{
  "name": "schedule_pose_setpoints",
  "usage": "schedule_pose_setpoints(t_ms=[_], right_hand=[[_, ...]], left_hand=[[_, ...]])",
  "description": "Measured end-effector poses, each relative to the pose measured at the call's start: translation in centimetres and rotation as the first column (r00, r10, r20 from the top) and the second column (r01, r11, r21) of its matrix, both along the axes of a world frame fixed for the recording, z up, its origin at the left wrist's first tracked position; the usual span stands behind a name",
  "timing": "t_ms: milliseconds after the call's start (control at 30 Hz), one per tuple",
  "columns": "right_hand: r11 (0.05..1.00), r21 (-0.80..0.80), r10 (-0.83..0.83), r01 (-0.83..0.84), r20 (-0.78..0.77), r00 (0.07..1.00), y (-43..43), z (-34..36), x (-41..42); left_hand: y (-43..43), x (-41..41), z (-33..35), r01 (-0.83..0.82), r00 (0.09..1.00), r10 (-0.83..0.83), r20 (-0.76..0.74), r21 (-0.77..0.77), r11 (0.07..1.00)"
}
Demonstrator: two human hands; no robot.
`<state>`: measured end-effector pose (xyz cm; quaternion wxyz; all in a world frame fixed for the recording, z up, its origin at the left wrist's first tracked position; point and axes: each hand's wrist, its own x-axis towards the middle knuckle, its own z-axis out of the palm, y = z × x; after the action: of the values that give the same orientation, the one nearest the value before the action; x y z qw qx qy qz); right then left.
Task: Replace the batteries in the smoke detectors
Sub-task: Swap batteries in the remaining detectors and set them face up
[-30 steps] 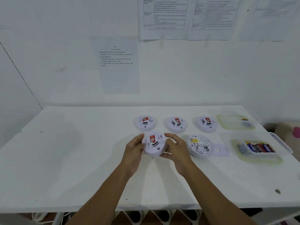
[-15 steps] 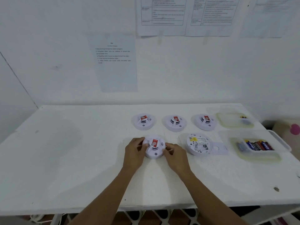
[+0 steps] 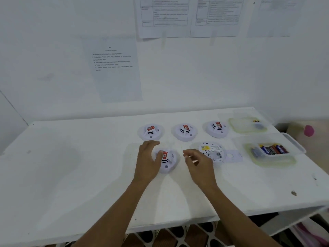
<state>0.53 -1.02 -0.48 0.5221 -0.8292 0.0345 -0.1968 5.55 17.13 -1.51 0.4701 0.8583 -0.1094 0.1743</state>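
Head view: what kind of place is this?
Probably a staged workbench for a practice task, not a home: a bare white table, printed instruction sheets taped to the wall, and smoke detectors laid out in rows beside a battery tub.

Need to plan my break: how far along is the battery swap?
Four detectors sit face up, including the near one under the left hand. The right hand is empty. One detector lies flipped with its back plate off, apparently left. Batteries wait in the tub.
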Motion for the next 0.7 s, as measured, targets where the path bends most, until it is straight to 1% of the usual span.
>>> schedule_pose_setpoints(t_ms=[33, 67, 133, 200, 267, 300, 367, 433, 467, 500, 567, 633, 700], right_hand=[[1.000, -0.002, -0.029, 0.029, 0.034, 0.999, -0.8, 0.5, 0.0], [0.998, -0.010, -0.056, 0.057, 0.059, 0.997, -1.7, 0.9, 0.1], [0.991, -0.060, -0.111, 0.116, 0.089, 0.990, -3.9, 1.5, 0.4], [0.972, -0.144, -0.175, 0.186, 0.084, 0.981, -6.3, 2.0, 0.7], [0.950, -0.206, -0.228, 0.235, 0.060, 0.972, -8.6, 2.1, 1.2], [0.947, -0.220, -0.237, 0.235, 0.020, 0.971, -9.6, 1.9, 1.5], [0.951, -0.241, -0.228, 0.192, -0.132, 0.965, -11.4, 1.6, 2.1], [0.960, -0.258, -0.182, 0.112, -0.271, 0.945, -12.6, 1.2, 2.4], [0.964, -0.256, -0.151, 0.073, -0.300, 0.942, -13.0, 1.0, 2.4], [0.968, -0.249, -0.118, 0.043, -0.297, 0.947, -13.3, 1.0, 2.4], [0.976, -0.216, -0.066, 0.010, -0.253, 0.965, -13.8, 1.1, 2.4], [0.986, -0.167, -0.050, 0.015, -0.208, 0.977, -14.7, 1.7, 2.7], [0.994, -0.105, -0.049, 0.030, -0.180, 0.982, -15.9, 2.8, 3.3]], left_hand=[[-0.7, 0.2, 0.5, 0.036, 0.999, -0.037, 0.034, 0.009, 0.999], [-1.6, 0.3, 1.1, 0.070, 0.997, -0.070, 0.037, 0.001, 0.998], [-3.7, 0.2, 2.0, 0.137, 0.990, -0.138, -0.023, -0.060, 0.989], [-6.1, 0.2, 2.3, 0.188, 0.969, -0.205, -0.139, -0.124, 0.974], [-8.2, 0.5, 2.1, 0.222, 0.923, -0.249, -0.292, -0.124, 0.967], [-9.0, 0.7, 1.9, 0.235, 0.900, -0.258, -0.353, -0.106, 0.966], [-10.7, 1.2, 1.5, 0.227, 0.854, -0.246, -0.459, -0.098, 0.969], [-12.4, 1.5, 1.0, 0.176, 0.819, -0.231, -0.526, -0.153, 0.972], [-13.3, 1.5, 0.9, 0.147, 0.814, -0.220, -0.537, -0.176, 0.973], [-14.1, 1.6, 0.7, 0.117, 0.820, -0.205, -0.535, -0.195, 0.974], [-15.4, 1.9, 0.7, 0.042, 0.839, -0.189, -0.510, -0.285, 0.958], [-16.8, 2.0, 1.2, -0.013, 0.860, -0.210, -0.465, -0.431, 0.902], [-18.5, 2.0, 2.0, -0.042, 0.878, -0.240, -0.414, -0.566, 0.823]])
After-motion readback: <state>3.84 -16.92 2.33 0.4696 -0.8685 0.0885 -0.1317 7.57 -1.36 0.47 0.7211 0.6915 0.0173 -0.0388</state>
